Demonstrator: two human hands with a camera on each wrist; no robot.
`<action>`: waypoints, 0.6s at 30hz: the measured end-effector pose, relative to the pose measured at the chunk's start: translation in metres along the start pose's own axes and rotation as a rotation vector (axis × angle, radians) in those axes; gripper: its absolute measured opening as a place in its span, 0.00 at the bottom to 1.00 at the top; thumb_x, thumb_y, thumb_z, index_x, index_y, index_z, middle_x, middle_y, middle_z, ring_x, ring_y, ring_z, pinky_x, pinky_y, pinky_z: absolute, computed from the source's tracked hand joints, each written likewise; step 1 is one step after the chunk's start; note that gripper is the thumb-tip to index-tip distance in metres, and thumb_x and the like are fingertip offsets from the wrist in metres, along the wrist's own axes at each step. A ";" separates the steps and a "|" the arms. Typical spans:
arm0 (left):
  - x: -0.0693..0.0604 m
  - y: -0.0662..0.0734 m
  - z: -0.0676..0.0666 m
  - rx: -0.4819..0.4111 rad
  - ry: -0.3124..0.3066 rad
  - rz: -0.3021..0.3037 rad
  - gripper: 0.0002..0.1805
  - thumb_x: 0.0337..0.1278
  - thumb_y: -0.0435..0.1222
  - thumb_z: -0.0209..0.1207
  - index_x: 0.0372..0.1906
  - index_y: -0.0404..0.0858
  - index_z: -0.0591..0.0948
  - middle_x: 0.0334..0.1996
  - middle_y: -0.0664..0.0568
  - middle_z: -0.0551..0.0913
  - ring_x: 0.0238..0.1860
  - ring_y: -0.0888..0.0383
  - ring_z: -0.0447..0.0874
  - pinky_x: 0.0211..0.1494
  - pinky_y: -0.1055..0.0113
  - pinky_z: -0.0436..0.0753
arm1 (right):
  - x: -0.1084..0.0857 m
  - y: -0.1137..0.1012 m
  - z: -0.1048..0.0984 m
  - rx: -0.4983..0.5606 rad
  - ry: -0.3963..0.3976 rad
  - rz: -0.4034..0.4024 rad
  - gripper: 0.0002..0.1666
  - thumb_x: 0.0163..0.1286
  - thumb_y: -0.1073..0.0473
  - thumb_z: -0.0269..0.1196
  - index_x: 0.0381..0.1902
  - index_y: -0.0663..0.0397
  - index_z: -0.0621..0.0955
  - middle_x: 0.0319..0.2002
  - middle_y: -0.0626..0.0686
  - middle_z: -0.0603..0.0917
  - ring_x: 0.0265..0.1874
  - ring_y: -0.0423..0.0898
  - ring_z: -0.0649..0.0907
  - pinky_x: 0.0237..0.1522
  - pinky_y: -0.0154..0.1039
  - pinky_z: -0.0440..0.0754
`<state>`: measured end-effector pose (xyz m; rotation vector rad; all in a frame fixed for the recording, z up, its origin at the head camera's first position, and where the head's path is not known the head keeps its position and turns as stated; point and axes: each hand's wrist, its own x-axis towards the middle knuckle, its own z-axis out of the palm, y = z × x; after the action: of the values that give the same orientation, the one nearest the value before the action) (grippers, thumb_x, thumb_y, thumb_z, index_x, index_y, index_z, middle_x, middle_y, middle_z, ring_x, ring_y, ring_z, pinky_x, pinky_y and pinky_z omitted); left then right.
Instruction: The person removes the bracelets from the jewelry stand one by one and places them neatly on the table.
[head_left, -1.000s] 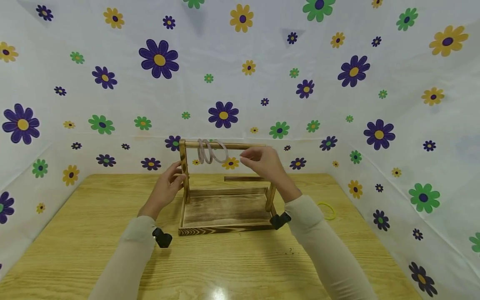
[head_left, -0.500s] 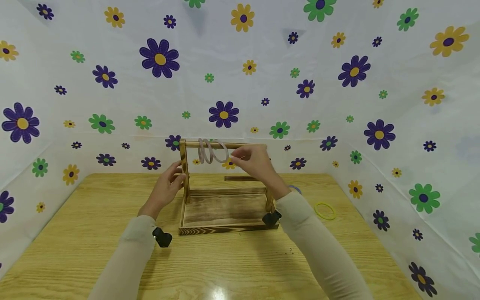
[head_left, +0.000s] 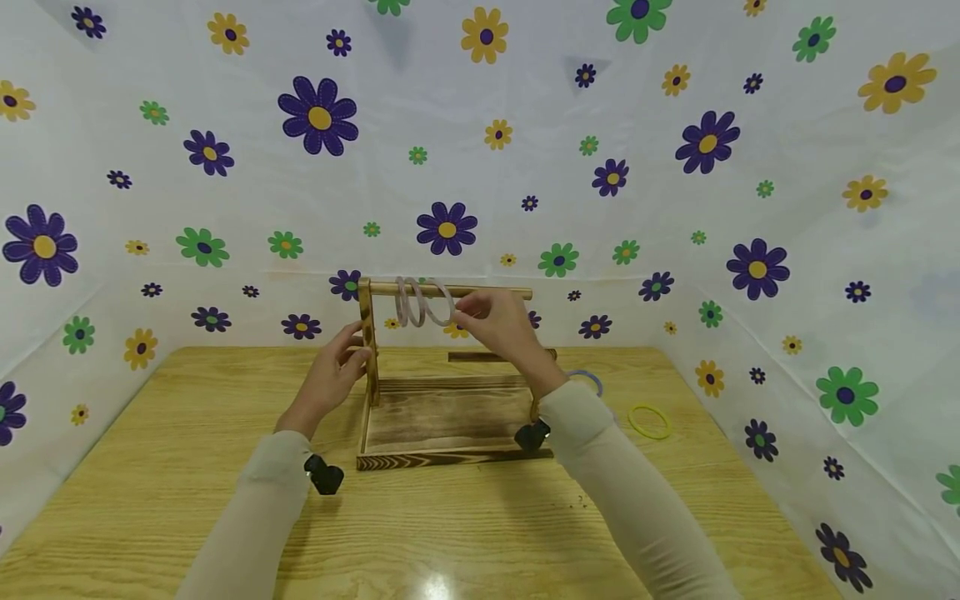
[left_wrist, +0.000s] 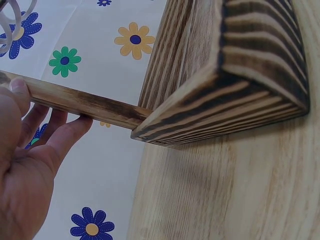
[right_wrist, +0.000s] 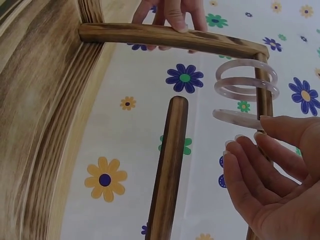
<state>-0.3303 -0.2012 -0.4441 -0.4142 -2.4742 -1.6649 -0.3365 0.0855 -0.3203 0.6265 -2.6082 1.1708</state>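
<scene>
A wooden stand [head_left: 450, 457] with a tray base stands on the table, its top bar carrying three pale translucent bangles. Two bangles [right_wrist: 245, 90] hang close together toward the left post [left_wrist: 90, 102]; the third bangle [head_left: 442, 315] hangs a little to the right, tilted. My left hand [head_left: 333, 375] holds that post, thumb on one side and fingers on the other. My right hand [head_left: 498, 325] is at the third bangle, thumb and index finger pinching its right edge; the other fingers are loosely bent, as the right wrist view shows.
A lower wooden bar [right_wrist: 170, 170] ends freely partway across the stand. To the right on the table [head_left: 187, 467] lie a blue ring [head_left: 588, 379] and a yellow ring [head_left: 649, 422]. A flowered cloth [head_left: 480, 183] surrounds the table's back and sides.
My right hand has moved left along the top bar to the third bangle's edge, uncovering the blue ring on the table. My left hand has stayed on the post.
</scene>
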 end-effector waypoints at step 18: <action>-0.001 0.002 0.000 -0.004 0.000 -0.003 0.32 0.84 0.40 0.46 0.84 0.49 0.52 0.69 0.35 0.72 0.67 0.37 0.77 0.70 0.44 0.80 | 0.003 -0.006 0.009 0.006 0.008 -0.006 0.12 0.71 0.57 0.70 0.45 0.60 0.89 0.41 0.57 0.92 0.38 0.50 0.91 0.41 0.42 0.90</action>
<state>-0.3290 -0.2009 -0.4427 -0.4102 -2.4735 -1.6707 -0.3367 0.0743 -0.3207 0.6297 -2.5952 1.1773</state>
